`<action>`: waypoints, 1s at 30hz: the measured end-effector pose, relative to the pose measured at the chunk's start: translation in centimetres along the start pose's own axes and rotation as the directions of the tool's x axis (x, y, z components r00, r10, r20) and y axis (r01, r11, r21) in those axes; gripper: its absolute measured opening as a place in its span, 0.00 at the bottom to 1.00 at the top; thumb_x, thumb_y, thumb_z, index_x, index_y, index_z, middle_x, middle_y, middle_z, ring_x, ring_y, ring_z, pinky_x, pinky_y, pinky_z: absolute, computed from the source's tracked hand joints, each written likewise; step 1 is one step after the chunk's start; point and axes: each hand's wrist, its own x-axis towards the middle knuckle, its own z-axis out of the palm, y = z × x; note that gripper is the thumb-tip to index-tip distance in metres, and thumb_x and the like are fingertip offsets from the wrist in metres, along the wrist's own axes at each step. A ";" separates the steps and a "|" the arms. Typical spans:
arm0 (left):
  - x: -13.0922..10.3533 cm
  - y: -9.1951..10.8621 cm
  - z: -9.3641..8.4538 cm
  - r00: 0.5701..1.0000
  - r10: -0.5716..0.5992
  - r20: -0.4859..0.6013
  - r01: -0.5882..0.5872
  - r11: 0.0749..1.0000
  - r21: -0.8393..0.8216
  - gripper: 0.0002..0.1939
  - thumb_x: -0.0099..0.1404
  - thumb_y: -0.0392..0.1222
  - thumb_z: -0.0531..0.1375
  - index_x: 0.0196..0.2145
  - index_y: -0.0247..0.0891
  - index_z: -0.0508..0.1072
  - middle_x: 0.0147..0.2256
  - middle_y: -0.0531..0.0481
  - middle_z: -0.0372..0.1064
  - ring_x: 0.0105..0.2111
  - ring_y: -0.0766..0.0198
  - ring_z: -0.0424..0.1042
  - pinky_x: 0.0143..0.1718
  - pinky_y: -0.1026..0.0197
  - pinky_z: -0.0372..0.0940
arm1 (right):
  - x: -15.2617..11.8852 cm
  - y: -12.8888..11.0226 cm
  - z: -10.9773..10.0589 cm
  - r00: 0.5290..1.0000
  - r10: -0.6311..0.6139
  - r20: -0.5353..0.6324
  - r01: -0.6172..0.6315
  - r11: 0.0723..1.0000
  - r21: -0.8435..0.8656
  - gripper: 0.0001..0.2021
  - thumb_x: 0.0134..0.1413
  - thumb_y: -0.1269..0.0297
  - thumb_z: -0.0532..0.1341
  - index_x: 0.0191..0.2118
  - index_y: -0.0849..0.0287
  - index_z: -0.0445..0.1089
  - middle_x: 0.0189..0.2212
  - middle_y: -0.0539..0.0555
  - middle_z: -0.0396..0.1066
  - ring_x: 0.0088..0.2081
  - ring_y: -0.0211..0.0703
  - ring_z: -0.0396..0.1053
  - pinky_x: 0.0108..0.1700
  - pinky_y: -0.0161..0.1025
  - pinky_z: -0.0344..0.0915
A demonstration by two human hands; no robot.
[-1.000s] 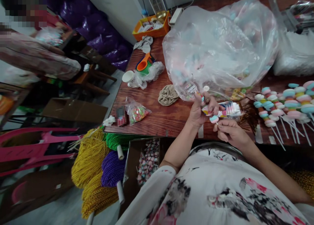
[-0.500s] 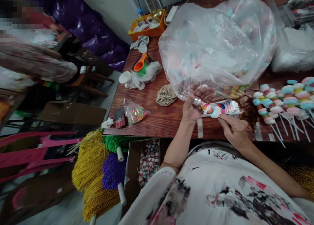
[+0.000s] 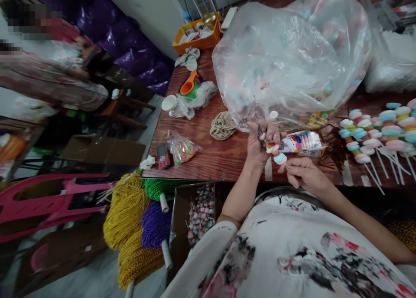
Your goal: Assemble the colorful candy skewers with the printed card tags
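Note:
My left hand (image 3: 259, 145) is closed around the upper part of a marshmallow skewer (image 3: 280, 159), a row of pastel pink, blue, yellow and white pieces that seems to have a clear wrapper. At its lower end, my right hand (image 3: 304, 173) pinches the stick or wrapper end; the fingers hide which. Just beyond lies a printed clear packet (image 3: 302, 142), with brown twist ties (image 3: 334, 147) beside it. Several marshmallow skewers (image 3: 362, 135) with white sticks rest on the table to the right.
A big clear bag of marshmallows (image 3: 289, 59) fills the back of the wooden table (image 3: 201, 159). Leftward are a coiled beige cloth (image 3: 222, 126), a candy bag (image 3: 184, 150), a cup (image 3: 169, 103) and an orange basket (image 3: 198, 42). Cord spools (image 3: 126, 211) and an open carton (image 3: 177, 220) stand below.
My right hand has drawn down and slightly left, lower than the marshmallows. The skewer's lower end tilts further down, and my left fingers curl in more. The whole view has shifted slightly.

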 end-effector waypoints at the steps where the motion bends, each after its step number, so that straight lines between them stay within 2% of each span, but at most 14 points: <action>1: 0.0 0.0 -0.1 1.000 0.000 -0.001 0.000 1.000 0.010 0.31 0.62 0.69 0.51 0.19 0.38 0.54 0.16 0.58 0.53 0.15 0.73 0.57 0.30 0.62 0.70 | 0.1 0.0 0.1 1.000 0.025 0.007 -0.025 0.998 0.065 0.13 0.52 0.54 0.62 0.31 0.60 0.71 0.11 0.45 0.60 0.13 0.31 0.49 0.19 0.33 0.43; 3: -0.2 -0.1 0.0 1.000 -0.005 -0.006 0.006 0.999 0.054 0.31 0.61 0.70 0.52 0.20 0.38 0.55 0.17 0.58 0.55 0.16 0.71 0.60 0.29 0.62 0.70 | 0.2 0.2 0.3 0.997 -0.002 -0.077 0.011 0.994 0.108 0.13 0.51 0.53 0.62 0.31 0.59 0.70 0.11 0.44 0.58 0.14 0.31 0.49 0.19 0.33 0.43; 4: -0.3 -0.2 0.1 1.000 -0.008 -0.003 0.009 0.996 0.086 0.30 0.60 0.69 0.53 0.20 0.38 0.56 0.17 0.57 0.56 0.17 0.71 0.62 0.29 0.62 0.70 | 0.3 0.2 0.4 0.987 -0.058 -0.153 0.068 0.996 0.060 0.12 0.52 0.54 0.62 0.31 0.59 0.71 0.12 0.44 0.58 0.14 0.32 0.50 0.20 0.33 0.45; 6: -0.7 -0.7 0.5 1.000 -0.021 0.011 0.019 0.987 0.162 0.29 0.59 0.67 0.58 0.21 0.38 0.59 0.18 0.57 0.59 0.19 0.70 0.66 0.30 0.63 0.69 | 0.5 0.4 0.5 0.930 -0.252 -0.266 0.204 0.959 -0.195 0.11 0.54 0.56 0.61 0.30 0.58 0.72 0.14 0.46 0.61 0.18 0.34 0.54 0.23 0.34 0.50; 9: -1.3 -1.8 1.0 0.999 -0.035 0.008 0.033 0.971 0.235 0.29 0.56 0.66 0.61 0.21 0.37 0.59 0.19 0.57 0.60 0.22 0.69 0.69 0.31 0.64 0.68 | 0.7 0.5 0.5 0.824 -0.520 -0.224 0.305 0.742 -0.597 0.09 0.56 0.61 0.60 0.29 0.58 0.73 0.18 0.47 0.63 0.22 0.34 0.58 0.29 0.36 0.56; 11: -1.4 -2.5 1.0 0.999 -0.041 -0.003 0.041 0.969 0.245 0.29 0.55 0.68 0.61 0.22 0.37 0.59 0.19 0.57 0.60 0.24 0.67 0.71 0.31 0.63 0.68 | 0.9 0.4 0.4 0.794 -0.570 -0.213 0.310 0.680 -0.664 0.10 0.58 0.62 0.59 0.29 0.58 0.73 0.19 0.48 0.63 0.22 0.35 0.58 0.29 0.36 0.56; 14: -1.1 -2.8 0.3 0.997 -0.074 0.032 0.065 0.976 0.206 0.29 0.51 0.69 0.63 0.27 0.39 0.65 0.22 0.56 0.64 0.29 0.63 0.74 0.32 0.61 0.68 | 1.1 0.0 0.0 0.784 -0.540 -0.306 0.311 0.768 -0.559 0.13 0.60 0.58 0.57 0.27 0.58 0.71 0.17 0.47 0.61 0.22 0.35 0.58 0.28 0.35 0.56; 15: -0.8 -2.5 -0.1 0.996 -0.081 0.048 0.071 0.980 0.184 0.28 0.49 0.69 0.65 0.29 0.40 0.67 0.23 0.55 0.66 0.30 0.62 0.74 0.33 0.61 0.68 | 1.1 -0.2 -0.1 0.796 -0.508 -0.328 0.316 0.812 -0.492 0.13 0.59 0.57 0.58 0.27 0.58 0.70 0.17 0.47 0.61 0.21 0.34 0.57 0.27 0.35 0.55; 17: -0.1 -1.6 -0.8 0.995 -0.086 0.059 0.077 0.986 0.148 0.27 0.47 0.66 0.67 0.32 0.41 0.69 0.26 0.55 0.69 0.34 0.59 0.75 0.37 0.58 0.68 | 1.1 -0.5 -0.4 0.873 -0.384 -0.300 0.285 0.902 -0.323 0.13 0.57 0.55 0.60 0.29 0.59 0.71 0.15 0.46 0.60 0.19 0.33 0.55 0.24 0.34 0.52; 19: 0.6 -0.5 -1.3 0.995 -0.091 0.042 0.085 0.987 0.134 0.23 0.49 0.62 0.68 0.34 0.42 0.71 0.26 0.54 0.70 0.36 0.57 0.76 0.40 0.55 0.68 | 0.8 -0.6 -0.5 0.959 -0.207 -0.192 0.179 0.972 -0.153 0.13 0.55 0.53 0.61 0.30 0.60 0.72 0.13 0.46 0.61 0.17 0.32 0.53 0.22 0.33 0.48; 21: 1.1 0.3 -1.3 0.994 -0.099 0.054 0.091 0.987 0.132 0.19 0.53 0.57 0.67 0.33 0.42 0.70 0.24 0.55 0.68 0.34 0.57 0.76 0.41 0.53 0.68 | 0.6 -0.7 -0.4 0.991 -0.080 -0.105 0.076 0.996 -0.040 0.14 0.53 0.52 0.62 0.31 0.60 0.72 0.12 0.46 0.61 0.16 0.32 0.52 0.21 0.33 0.46; 23: 1.3 0.3 -0.9 0.986 -0.098 0.138 0.079 0.987 0.138 0.16 0.54 0.53 0.67 0.29 0.41 0.68 0.19 0.57 0.62 0.28 0.61 0.74 0.40 0.53 0.69 | 0.5 -0.6 0.0 0.993 -0.055 -0.109 0.057 0.998 0.017 0.15 0.52 0.52 0.63 0.30 0.60 0.71 0.12 0.46 0.61 0.15 0.31 0.52 0.21 0.32 0.46; 26: 0.8 -0.8 -0.3 0.963 -0.104 0.247 0.066 0.985 0.159 0.22 0.54 0.53 0.68 0.23 0.39 0.60 0.16 0.60 0.55 0.20 0.66 0.69 0.37 0.55 0.71 | 0.6 -0.3 0.7 0.979 -0.100 -0.179 0.108 0.993 0.037 0.14 0.52 0.53 0.63 0.30 0.60 0.71 0.12 0.46 0.61 0.16 0.30 0.52 0.20 0.32 0.46; 30: 0.0 -2.6 0.1 0.976 -0.157 0.150 0.130 0.976 0.173 0.26 0.56 0.59 0.65 0.23 0.39 0.56 0.17 0.60 0.56 0.18 0.69 0.67 0.33 0.59 0.71 | 1.0 0.5 1.4 0.952 -0.160 -0.259 0.169 0.985 0.012 0.14 0.52 0.53 0.63 0.27 0.59 0.68 0.13 0.45 0.60 0.16 0.30 0.50 0.19 0.32 0.42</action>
